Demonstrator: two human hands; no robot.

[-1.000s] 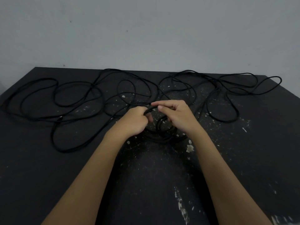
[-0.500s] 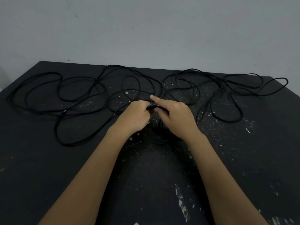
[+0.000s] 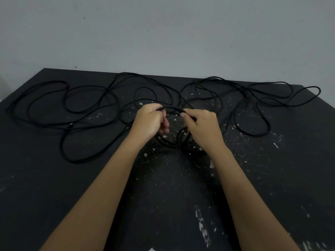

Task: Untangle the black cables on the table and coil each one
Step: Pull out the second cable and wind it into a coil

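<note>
Head view: one camera looks down over both bare forearms onto a dark worktop [image 3: 54, 187] set against a pale grey wall [image 3: 163, 33].
Black cables [image 3: 54, 81]: spread in loose, overlapping loops over the far half of the worktop, from near the left edge to near the far right corner. Where one cable ends and the next begins cannot be told.
Left loops [image 3: 74, 161]: wide and open, lying between the left edge and the middle. The nearest loop reaches toward the front edge.
Right loops [image 3: 258, 135]: more tightly crossed along the far edge, with one long loop running out toward the far right corner.
Held strand [image 3: 172, 108]: a short arc raised off the worktop, spanning the gap between the two hands.
Coil [image 3: 172, 144]: several rounds at the middle of the worktop, just under the hands and partly hidden by the right one.
Left hand [image 3: 150, 122]: back toward the camera, its fingers [image 3: 164, 125] curled and pinching the left end of the held strand.
Right hand [image 3: 203, 127]: thumb and forefinger pressed together on the right end of the held strand. The other fingers are tucked under and out of sight.
Hands: near each other, apart.
Paint flecks [image 3: 202, 227]: white specks scattered over the worktop, thickest around the middle and toward the front edge.
</note>
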